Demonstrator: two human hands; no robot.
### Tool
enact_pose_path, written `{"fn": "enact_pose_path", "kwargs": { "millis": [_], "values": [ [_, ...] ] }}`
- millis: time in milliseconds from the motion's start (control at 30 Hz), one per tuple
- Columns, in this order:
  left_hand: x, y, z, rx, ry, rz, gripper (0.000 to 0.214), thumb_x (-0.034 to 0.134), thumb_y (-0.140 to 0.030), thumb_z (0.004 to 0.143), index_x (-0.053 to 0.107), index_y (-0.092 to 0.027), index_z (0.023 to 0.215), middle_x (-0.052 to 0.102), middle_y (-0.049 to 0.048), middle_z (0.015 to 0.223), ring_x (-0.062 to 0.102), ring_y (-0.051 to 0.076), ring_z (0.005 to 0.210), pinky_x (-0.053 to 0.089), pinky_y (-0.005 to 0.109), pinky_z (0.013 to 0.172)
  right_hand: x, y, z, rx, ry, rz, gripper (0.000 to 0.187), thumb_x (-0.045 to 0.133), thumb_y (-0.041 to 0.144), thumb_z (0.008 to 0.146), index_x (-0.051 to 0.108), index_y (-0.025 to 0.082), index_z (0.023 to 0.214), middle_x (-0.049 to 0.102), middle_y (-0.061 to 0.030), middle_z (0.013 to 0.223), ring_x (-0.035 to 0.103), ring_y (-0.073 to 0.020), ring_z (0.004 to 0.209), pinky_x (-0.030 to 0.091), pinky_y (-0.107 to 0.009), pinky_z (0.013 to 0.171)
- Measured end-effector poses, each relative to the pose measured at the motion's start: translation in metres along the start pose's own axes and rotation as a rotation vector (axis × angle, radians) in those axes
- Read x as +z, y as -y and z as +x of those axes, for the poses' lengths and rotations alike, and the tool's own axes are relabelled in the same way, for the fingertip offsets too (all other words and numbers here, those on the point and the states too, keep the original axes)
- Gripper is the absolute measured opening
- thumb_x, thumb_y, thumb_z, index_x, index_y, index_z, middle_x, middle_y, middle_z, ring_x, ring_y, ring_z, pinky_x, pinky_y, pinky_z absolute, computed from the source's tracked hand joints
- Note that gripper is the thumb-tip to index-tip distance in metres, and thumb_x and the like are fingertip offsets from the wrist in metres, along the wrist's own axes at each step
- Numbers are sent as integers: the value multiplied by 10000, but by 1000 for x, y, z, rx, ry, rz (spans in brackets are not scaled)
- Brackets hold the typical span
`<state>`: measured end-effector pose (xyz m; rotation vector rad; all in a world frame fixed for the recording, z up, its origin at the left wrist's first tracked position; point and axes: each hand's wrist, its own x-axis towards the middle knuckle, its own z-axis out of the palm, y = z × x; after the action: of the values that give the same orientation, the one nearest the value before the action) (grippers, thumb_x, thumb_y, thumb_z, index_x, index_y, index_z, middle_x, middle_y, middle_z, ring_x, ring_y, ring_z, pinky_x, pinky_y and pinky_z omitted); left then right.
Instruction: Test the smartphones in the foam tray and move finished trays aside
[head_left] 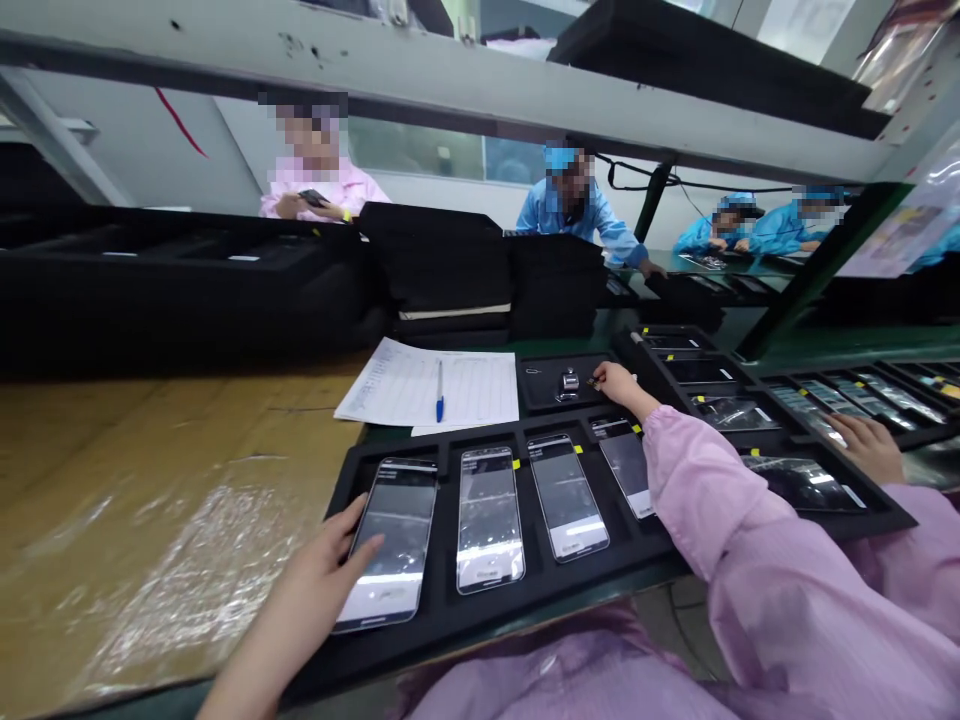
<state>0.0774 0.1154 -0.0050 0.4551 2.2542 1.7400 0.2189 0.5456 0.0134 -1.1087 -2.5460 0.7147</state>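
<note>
A long black foam tray (450, 610) at the near table edge holds several phones lying face up. My left hand (330, 565) is on the leftmost phone (390, 540), thumb on the screen and fingers along its left edge. My right hand (616, 383), in a pink sleeve, reaches past the tray to a small black tray (544, 395). Its fingertips are pinched together on a tiny item I cannot make out. A small metal part (569, 383) lies just left of those fingers.
A printed sheet (465, 390) with a blue pen (440, 392) lies behind the tray. More black trays of phones (862, 400) run to the right, where another person's hand (870, 447) rests. Black cases (442, 270) stand behind. Other workers sit across the bench. Bare wood table lies to the left (150, 500).
</note>
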Motion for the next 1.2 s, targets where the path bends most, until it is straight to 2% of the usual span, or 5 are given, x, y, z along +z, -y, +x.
{"fn": "enact_pose_path", "kwargs": {
  "millis": [167,500,700,967,1200],
  "values": [
    [45,-21,-14,535,40,682,525,386,-404,902,572,-74,1265,543,213,1346,489,353,1281,373,559,1087,-1,-8,9,8,23,-19,137,624,243,911,621,107,896,631,-35,897,613,-140,839,524,-337,818],
    [117,-46,25,513,300,941,318,477,-303,888,683,-60,902,594,244,1060,513,390,1094,418,539,923,-35,63,-117,-239,-91,309,183,600,263,887,702,199,1024,675,-48,948,627,-151,811,529,-288,760],
    [107,-50,32,480,278,689,294,487,-370,873,628,-120,812,533,234,1200,374,409,1266,262,597,1062,-13,82,-202,18,401,1163,323,785,383,734,704,151,943,713,-60,798,704,-163,729,587,-237,626],
    [78,-44,-12,111,597,-17,579,704,-460,705,513,-176,1172,642,148,1180,619,269,1079,507,404,901,-2,79,-212,160,596,1417,398,833,385,694,543,131,794,724,-68,806,719,-172,723,569,-171,532],
    [80,-83,-49,-242,218,-687,505,829,-307,614,590,-144,1027,691,101,1081,662,230,973,558,306,787,13,100,-243,-17,611,1363,317,733,351,827,496,142,790,716,-98,950,704,-149,889,576,-176,657]
  ]
}}
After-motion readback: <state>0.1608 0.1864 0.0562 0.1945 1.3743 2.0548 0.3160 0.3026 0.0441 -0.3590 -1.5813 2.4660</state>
